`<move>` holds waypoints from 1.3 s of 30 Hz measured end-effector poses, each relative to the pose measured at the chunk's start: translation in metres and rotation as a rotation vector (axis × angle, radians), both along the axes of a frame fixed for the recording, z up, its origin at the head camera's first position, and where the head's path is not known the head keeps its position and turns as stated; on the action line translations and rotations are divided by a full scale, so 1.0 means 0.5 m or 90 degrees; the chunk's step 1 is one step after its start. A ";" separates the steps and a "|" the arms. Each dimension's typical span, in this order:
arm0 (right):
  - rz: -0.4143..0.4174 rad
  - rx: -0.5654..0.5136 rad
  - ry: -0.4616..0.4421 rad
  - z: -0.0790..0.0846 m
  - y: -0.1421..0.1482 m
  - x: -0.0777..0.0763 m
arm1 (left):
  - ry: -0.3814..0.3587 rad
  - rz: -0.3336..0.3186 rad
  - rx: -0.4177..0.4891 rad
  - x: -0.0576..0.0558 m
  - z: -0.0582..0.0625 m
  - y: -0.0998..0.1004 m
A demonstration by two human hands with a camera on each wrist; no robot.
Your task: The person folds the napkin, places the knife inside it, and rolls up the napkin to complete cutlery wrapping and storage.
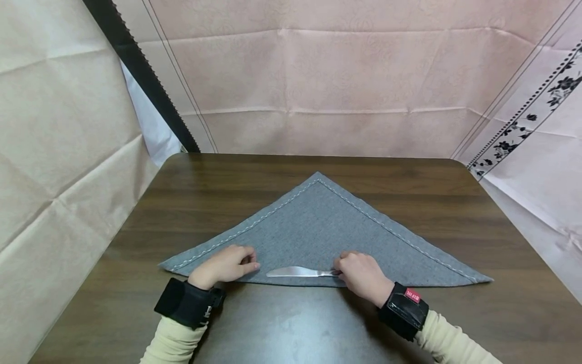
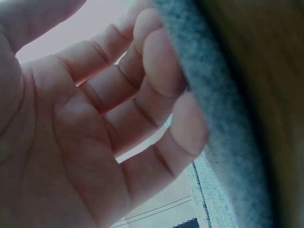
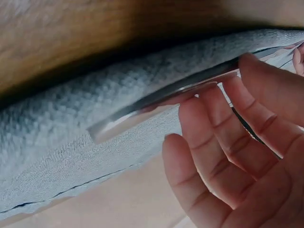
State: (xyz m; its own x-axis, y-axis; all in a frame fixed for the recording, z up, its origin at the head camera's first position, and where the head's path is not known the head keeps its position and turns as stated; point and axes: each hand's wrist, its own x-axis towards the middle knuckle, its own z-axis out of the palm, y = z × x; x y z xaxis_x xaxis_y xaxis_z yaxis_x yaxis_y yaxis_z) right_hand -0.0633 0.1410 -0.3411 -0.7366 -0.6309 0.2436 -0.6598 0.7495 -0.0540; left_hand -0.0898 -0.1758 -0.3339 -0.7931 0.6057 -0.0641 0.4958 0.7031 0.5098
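A grey cloth napkin with white stitching lies folded into a triangle, its long edge towards me. A table knife lies along that near edge, blade pointing left. My right hand pinches the knife's handle; in the right wrist view the thumb and fingertips sit on either side of the metal handle. Left of the blade, my left hand rests on the napkin near its fold, fingers loosely bent. In the left wrist view its fingertips touch the cloth, with nothing held.
The napkin lies on a dark brown wooden table with rounded far corners. Beyond it hang pale creased cloths, one with a black flower border. Black bands wrap both wrists.
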 end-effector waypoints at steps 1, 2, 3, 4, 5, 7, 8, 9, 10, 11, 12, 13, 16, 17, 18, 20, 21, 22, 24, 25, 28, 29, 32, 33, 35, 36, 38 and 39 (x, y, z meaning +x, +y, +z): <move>0.002 -0.001 -0.001 0.000 0.002 0.000 | -0.001 0.000 0.001 0.000 0.000 0.000; 0.002 -0.002 -0.003 0.000 0.003 0.000 | -0.001 -0.001 0.002 0.000 0.000 0.000; 0.000 -0.004 -0.005 -0.001 0.005 0.000 | -0.001 -0.002 0.002 0.000 -0.001 0.000; -0.002 -0.005 -0.008 -0.001 0.007 0.000 | -0.001 -0.003 0.002 -0.001 -0.001 0.000; -0.004 -0.007 -0.011 -0.001 0.009 0.001 | -0.001 -0.003 0.002 -0.001 -0.001 0.000; -0.006 -0.009 -0.015 -0.002 0.011 0.001 | -0.002 -0.001 0.001 -0.001 -0.001 -0.001; -0.006 -0.009 -0.014 -0.002 0.011 0.001 | -0.002 0.000 0.000 -0.001 -0.001 -0.001; -0.004 -0.009 -0.014 -0.002 0.011 0.001 | -0.003 0.003 -0.001 -0.001 -0.001 -0.002; -0.002 -0.009 -0.013 -0.001 0.011 0.001 | -0.002 0.005 -0.002 -0.001 0.000 -0.001; -0.001 -0.007 -0.011 0.000 0.011 0.000 | -0.002 0.005 -0.001 -0.002 0.001 -0.001; -0.001 -0.005 -0.009 0.001 0.010 0.000 | -0.003 0.003 0.000 -0.002 0.002 -0.002; 0.000 -0.002 -0.008 0.001 0.010 0.000 | -0.003 -0.002 0.004 -0.002 0.003 -0.003; 0.002 0.010 0.001 0.002 0.007 0.001 | -0.012 -0.019 0.025 -0.001 0.008 -0.010; 0.006 0.015 0.010 0.002 0.006 0.001 | -0.012 -0.022 0.031 -0.001 0.011 -0.016; 0.010 0.020 0.024 0.001 0.005 0.002 | -0.010 -0.023 0.038 0.000 0.015 -0.023; 0.019 0.030 0.050 -0.001 0.003 0.002 | -0.002 -0.007 0.045 0.001 0.025 -0.041; 0.023 0.034 0.063 -0.001 0.002 0.002 | 0.006 0.008 0.045 0.003 0.031 -0.053; 0.026 0.038 0.076 -0.002 0.001 0.002 | 0.013 0.026 0.043 0.004 0.037 -0.065; 0.031 0.049 0.095 -0.003 0.000 0.002 | 0.032 0.069 0.037 0.009 0.049 -0.093; 0.033 0.053 0.099 -0.004 -0.001 0.002 | 0.040 0.096 0.029 0.014 0.054 -0.109; 0.042 0.064 0.112 -0.005 -0.002 0.001 | 0.064 0.174 -0.003 0.032 0.061 -0.160; 0.044 0.067 0.114 -0.005 -0.002 0.001 | 0.067 0.199 -0.017 0.039 0.061 -0.178; 0.049 0.071 0.108 -0.003 -0.002 0.002 | 0.056 0.268 -0.076 0.060 0.056 -0.228; 0.050 0.072 0.105 -0.001 -0.002 0.002 | 0.045 0.286 -0.094 0.065 0.052 -0.242; 0.049 0.072 0.098 0.001 -0.001 0.002 | 0.022 0.316 -0.129 0.073 0.045 -0.264; 0.049 0.072 0.096 0.002 -0.001 0.002 | 0.007 0.328 -0.142 0.076 0.042 -0.270; 0.047 0.071 0.095 0.003 -0.001 0.001 | -0.021 0.344 -0.154 0.078 0.038 -0.278; 0.046 0.071 0.095 0.002 -0.001 0.001 | -0.031 0.347 -0.154 0.078 0.037 -0.279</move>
State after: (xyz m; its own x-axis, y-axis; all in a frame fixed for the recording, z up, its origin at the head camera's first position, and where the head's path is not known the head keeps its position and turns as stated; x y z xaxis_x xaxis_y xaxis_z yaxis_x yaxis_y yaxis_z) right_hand -0.0629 0.1405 -0.3398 -0.6489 -0.7103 0.2728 -0.7070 0.6954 0.1289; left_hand -0.0510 -0.3155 -0.3153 -0.9780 0.0765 -0.1941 0.0112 0.9483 0.3171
